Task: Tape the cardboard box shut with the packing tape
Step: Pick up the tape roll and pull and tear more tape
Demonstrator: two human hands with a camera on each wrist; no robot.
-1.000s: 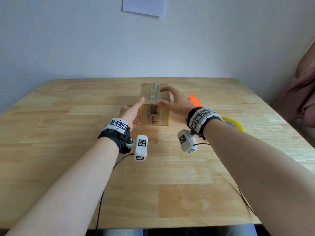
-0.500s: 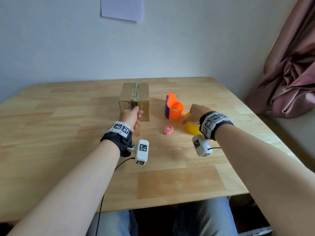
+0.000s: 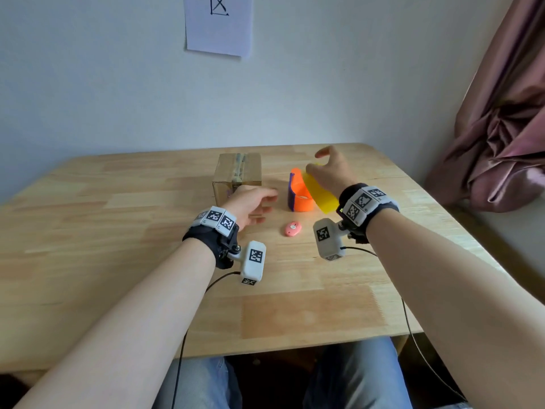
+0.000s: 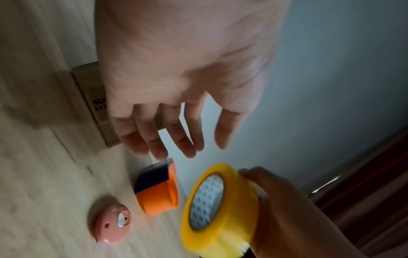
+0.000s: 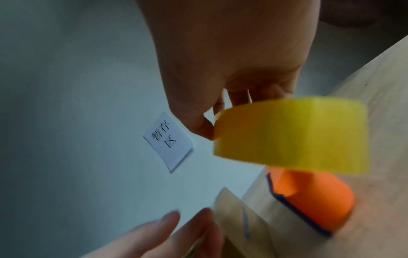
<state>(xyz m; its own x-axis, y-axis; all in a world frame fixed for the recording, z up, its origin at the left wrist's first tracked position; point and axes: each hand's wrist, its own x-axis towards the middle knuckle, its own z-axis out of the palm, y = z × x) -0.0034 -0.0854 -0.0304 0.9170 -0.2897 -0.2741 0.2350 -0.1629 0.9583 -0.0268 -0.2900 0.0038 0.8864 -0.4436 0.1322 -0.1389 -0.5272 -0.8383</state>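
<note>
Now that our right hand (image 3: 330, 172) has lifted the yellow packing tape roll (image 4: 218, 207) off the bench (image 3: 118, 261), fingers curled round it, our left hand (image 3: 250, 205) leaves the cardboard box (image 3: 237, 175) near the far edge, open, ready to find the tape end.

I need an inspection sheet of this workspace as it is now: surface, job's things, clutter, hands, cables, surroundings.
Surface: wooden table, light planks.
Job's things: cardboard box stands closed, tape strip along its top; yellow tape roll lifted off the table.
Clutter: orange dispenser beside the box; small pink round object nearer the person.
Hands: right hand holds the tape roll; left hand open, empty, in front of the box.
Cables: black cable hangs from each wrist camera.
Surroundings: paper note on wall; pink curtain at right.
</note>
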